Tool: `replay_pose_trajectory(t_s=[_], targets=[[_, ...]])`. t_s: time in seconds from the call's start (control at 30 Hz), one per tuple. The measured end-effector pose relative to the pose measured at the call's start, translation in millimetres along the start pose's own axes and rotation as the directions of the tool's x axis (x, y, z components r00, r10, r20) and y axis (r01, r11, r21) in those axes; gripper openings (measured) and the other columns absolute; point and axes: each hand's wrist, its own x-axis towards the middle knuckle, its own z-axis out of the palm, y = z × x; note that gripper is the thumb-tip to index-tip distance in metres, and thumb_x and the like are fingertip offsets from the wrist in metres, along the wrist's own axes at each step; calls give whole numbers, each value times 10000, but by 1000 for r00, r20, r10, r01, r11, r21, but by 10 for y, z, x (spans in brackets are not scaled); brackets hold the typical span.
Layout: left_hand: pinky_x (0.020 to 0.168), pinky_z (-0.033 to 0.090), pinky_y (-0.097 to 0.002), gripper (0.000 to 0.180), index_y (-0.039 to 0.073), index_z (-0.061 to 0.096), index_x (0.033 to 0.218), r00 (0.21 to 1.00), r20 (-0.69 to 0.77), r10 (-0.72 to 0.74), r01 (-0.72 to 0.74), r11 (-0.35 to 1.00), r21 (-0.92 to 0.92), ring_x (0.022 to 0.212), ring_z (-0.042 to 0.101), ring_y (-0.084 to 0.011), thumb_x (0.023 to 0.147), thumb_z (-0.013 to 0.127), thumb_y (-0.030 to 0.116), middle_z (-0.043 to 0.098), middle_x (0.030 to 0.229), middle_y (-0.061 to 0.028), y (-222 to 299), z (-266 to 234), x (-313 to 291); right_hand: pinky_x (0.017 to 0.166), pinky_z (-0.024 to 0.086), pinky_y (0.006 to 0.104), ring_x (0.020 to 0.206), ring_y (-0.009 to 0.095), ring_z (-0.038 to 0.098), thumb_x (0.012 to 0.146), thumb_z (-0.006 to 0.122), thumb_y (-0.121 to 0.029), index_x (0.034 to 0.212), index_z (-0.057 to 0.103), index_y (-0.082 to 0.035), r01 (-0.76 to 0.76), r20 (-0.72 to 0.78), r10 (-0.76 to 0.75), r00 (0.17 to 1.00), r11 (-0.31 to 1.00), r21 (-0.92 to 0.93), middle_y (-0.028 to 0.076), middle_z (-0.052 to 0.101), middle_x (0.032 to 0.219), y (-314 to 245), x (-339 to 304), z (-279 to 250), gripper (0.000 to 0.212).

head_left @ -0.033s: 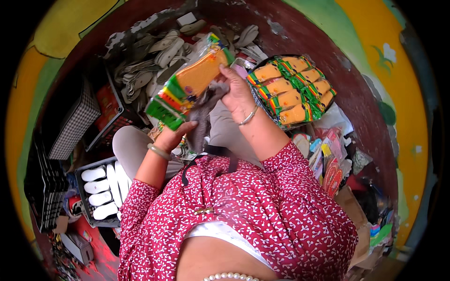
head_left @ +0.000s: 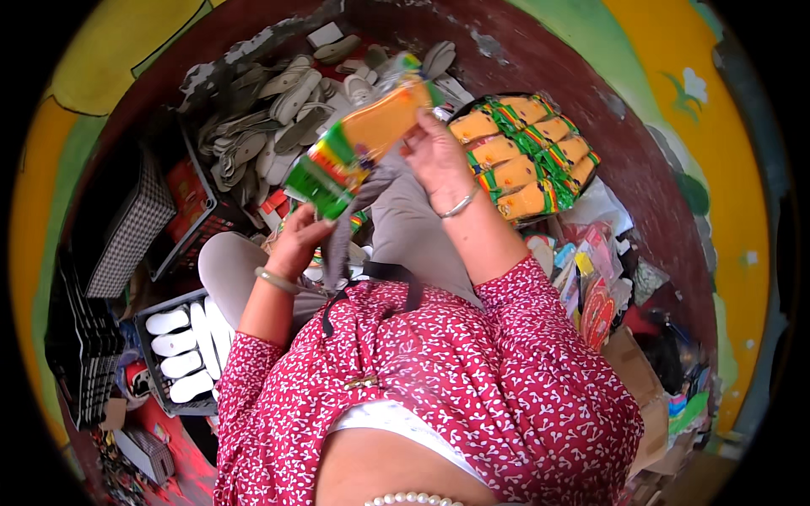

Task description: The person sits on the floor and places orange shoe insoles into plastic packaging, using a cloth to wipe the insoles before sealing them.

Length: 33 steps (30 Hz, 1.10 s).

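Observation:
Both my hands hold a plastic packet (head_left: 384,122), with green, yellow and red printing, that shows an orange insole. The packet is tilted, its far end up to the right. My left hand (head_left: 297,240) pinches the lower green end between thumb and fingers. Along the right edge, my right hand (head_left: 437,156) grips the packet near its upper end. A grey cloth (head_left: 375,187) hangs under the packet between my hands, over my lap. Close to the right hand stands a round basket of similar orange insole packets (head_left: 510,173), laid in rows.
Loose pale soles (head_left: 287,93) lie heaped against the far wall. At the left, a dark crate (head_left: 148,325) holds white soles (head_left: 179,364), beside checkered boxes (head_left: 139,228) and a black crate with red things inside. Mixed plastic-wrapped goods (head_left: 595,287) and cardboard (head_left: 637,371) sit at the right.
Both hands have shifted slightly to the right with the packet. The packet's lower end is a little higher, and the cloth under it has changed its hang.

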Motion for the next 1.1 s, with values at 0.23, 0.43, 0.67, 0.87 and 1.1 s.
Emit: replay_pose_trajectory(t_s=[0.23,0.43,0.67,0.87,1.1], targets=[[830,499,-316,312,-17,540,1118,986,-148,81,-119,955,-272,901,630,-194,819,549,71,636,1011,-106,-35,-184,-98,590,479,226,779,121,604,792,688,-179,1052,585,-84,341,-124,-369,921,918,-200,31,631,930,-1336,-211,-1865,295],[852,491,-316,353,-21,528,1154,985,-148,87,-129,943,-307,932,625,-188,813,546,69,632,1050,-111,14,-108,-127,592,475,250,699,126,597,852,616,-150,951,564,-35,397,-157,-833,530,407,-823,45,622,840,-2348,-1064,-1791,160],[820,485,-291,332,-20,539,1128,986,-158,56,-92,969,-230,890,622,-168,816,560,92,638,1016,-95,-35,-67,-134,744,483,367,892,277,551,770,582,-120,927,566,-47,34,652,-335,681,-874,-484,99,572,934,-1687,-1291,-1671,174],[804,487,-280,333,-15,543,1127,984,-173,52,-87,976,-198,887,620,-158,819,568,108,640,1006,-87,-68,-103,-213,728,482,330,898,243,539,749,558,-100,889,551,-71,145,653,-213,727,-882,-449,80,552,898,-1084,-1093,-1940,143],[806,487,-280,312,-12,556,1113,981,-183,61,-100,972,-212,884,621,-156,823,565,102,645,998,-84,-42,-55,-263,718,482,321,906,236,536,710,553,-93,876,551,-64,135,555,-129,822,-902,-410,80,551,896,-967,-1195,-1712,169]])
